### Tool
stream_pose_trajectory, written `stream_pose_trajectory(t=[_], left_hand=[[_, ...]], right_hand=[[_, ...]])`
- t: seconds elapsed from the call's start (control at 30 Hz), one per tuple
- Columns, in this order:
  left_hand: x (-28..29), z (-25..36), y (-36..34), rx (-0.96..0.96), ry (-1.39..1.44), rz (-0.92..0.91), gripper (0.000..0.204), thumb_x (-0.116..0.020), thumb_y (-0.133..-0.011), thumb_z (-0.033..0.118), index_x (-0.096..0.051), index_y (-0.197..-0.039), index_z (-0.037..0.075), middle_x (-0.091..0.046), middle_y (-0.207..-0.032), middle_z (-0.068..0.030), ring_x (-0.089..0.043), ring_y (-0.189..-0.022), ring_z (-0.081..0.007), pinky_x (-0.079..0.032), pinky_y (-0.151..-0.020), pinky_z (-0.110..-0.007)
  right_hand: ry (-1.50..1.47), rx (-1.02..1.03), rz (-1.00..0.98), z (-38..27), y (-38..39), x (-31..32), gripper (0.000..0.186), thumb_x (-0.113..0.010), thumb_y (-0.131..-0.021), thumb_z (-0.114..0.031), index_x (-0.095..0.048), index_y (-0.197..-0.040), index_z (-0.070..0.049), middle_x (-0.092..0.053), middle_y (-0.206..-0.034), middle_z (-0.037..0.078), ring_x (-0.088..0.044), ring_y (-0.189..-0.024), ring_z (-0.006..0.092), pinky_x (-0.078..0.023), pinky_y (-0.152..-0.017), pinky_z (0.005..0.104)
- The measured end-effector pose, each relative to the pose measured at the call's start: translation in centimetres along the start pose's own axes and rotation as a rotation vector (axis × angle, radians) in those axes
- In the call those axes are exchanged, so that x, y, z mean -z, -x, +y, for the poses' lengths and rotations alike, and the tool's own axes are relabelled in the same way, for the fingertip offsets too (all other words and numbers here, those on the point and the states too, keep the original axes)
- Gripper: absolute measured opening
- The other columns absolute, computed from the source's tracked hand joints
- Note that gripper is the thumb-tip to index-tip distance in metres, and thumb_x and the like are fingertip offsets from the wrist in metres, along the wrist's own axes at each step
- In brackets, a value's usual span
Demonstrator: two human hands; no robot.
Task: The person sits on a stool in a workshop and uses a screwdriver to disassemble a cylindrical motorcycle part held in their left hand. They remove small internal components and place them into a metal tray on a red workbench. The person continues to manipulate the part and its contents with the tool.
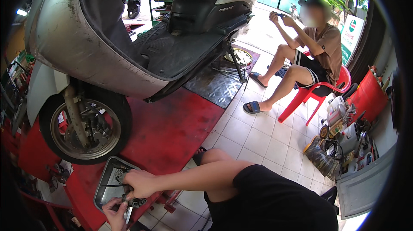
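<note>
A shallow metal tray (100,192) sits on the red lift platform, with small greyish mechanical parts in it. Over the tray, my right hand (141,183) is closed, and a thin dark rod (109,185) sticks out to the left from its fingers. The rod's other end is hidden by the hand. Just below, my left hand (115,214) pinches at a small metal part (125,197), its fingertips close to the right ones. A dark grey metal assembly (137,203) shows beneath my right hand; its exact kind is unclear.
A grey scooter (150,76) stands on the red platform (172,119), its front wheel (86,123) right behind the tray. Another person (322,37) sits on a red plastic chair (297,102) at the right. Tools and containers (344,140) crowd the right wall.
</note>
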State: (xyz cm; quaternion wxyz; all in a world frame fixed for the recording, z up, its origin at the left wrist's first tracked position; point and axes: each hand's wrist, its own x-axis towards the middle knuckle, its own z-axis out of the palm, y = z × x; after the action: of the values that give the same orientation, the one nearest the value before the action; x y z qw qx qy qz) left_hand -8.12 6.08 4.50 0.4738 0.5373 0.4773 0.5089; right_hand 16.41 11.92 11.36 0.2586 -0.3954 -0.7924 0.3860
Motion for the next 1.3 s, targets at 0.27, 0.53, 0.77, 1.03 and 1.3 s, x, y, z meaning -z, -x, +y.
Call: stream_pose_trajectory(t=[0.27, 0.53, 0.77, 1.03, 1.3], left_hand=[[-4.7, 5.8, 0.9, 0.455, 0.584, 0.169, 0.071, -0.062, -0.091, 0.048, -0.041, -0.134, -0.005, -0.062, -0.111, -0.0165, -0.062, -0.103, -0.0318, -0.045, -0.099, -0.049], [-4.9, 4.8, 1.5, 0.597, 1.225, 0.236, 0.069, -0.043, -0.093, 0.061, -0.047, -0.135, 0.007, -0.059, -0.124, -0.0111, -0.058, -0.113, -0.0268, -0.045, -0.102, -0.045], [-2.9, 4.5, 2.1, 0.499, 1.109, 0.406, 0.061, -0.044, -0.093, 0.062, -0.054, -0.131, 0.015, -0.061, -0.121, -0.0077, -0.059, -0.110, -0.0234, -0.049, -0.094, -0.041], [-1.3, 0.7, 2.7, 0.529, 1.038, 0.434, 0.054, -0.039, -0.096, 0.063, -0.060, -0.111, 0.016, -0.064, -0.105, -0.0068, -0.062, -0.101, -0.0225, -0.052, -0.086, -0.039], [0.2, 1.2, 1.2, 0.467, 0.776, 0.439, 0.073, -0.041, -0.088, 0.070, -0.051, -0.134, 0.014, -0.060, -0.121, -0.0134, -0.062, -0.104, -0.0333, -0.056, -0.077, -0.051]], right_hand=[[0.340, 0.210, 0.052, -1.0, -1.4, -1.0, 0.031, -0.075, -0.077, -0.020, -0.064, -0.097, 0.001, -0.062, -0.100, 0.013, -0.067, -0.082, 0.0346, -0.052, -0.068, 0.0454], [0.518, 0.587, 0.126, -1.4, -1.3, -6.2, 0.035, -0.071, -0.071, -0.023, -0.062, -0.098, -0.002, -0.058, -0.098, 0.007, -0.066, -0.066, 0.0220, -0.049, -0.055, 0.0379], [0.473, 0.760, 0.202, -2.3, -1.8, -8.9, 0.028, -0.067, -0.067, -0.022, -0.061, -0.090, -0.007, -0.055, -0.090, 0.003, -0.063, -0.067, 0.0154, -0.046, -0.058, 0.0317], [0.186, 0.700, 0.113, -1.7, -1.5, -9.6, 0.026, -0.072, -0.070, -0.020, -0.058, -0.085, -0.005, -0.052, -0.087, 0.008, -0.060, -0.062, 0.0291, -0.047, -0.055, 0.0428], [0.077, 0.740, 0.145, -1.6, 0.4, -6.3, 0.033, -0.078, -0.064, -0.015, -0.060, -0.088, -0.001, -0.055, -0.094, 0.012, -0.060, -0.067, 0.0351, -0.044, -0.054, 0.0455]])
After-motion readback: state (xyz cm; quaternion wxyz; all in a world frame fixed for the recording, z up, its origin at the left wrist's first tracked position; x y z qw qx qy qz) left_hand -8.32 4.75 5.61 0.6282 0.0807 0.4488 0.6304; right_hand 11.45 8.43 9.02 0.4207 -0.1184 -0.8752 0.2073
